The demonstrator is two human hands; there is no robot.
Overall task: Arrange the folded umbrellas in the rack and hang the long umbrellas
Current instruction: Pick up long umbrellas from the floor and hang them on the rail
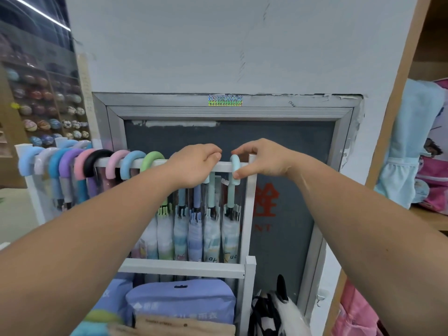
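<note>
Right grip: right hand (pixel 264 158) pinches the blue crook (pixel 234 161), thumb below, fingers above.
Crook: hooked over the rail (pixel 225 166), just beside the rack's end post (pixel 251 202).
Left grip: left hand (pixel 194 163) curls over the rail, just left of that crook.
Writing: sticker (pixel 225 100) and pouch (pixel 181 304) print unreadable.
Rack: umbrellas (pixel 194 234) hang in a row; pouch below.
</note>
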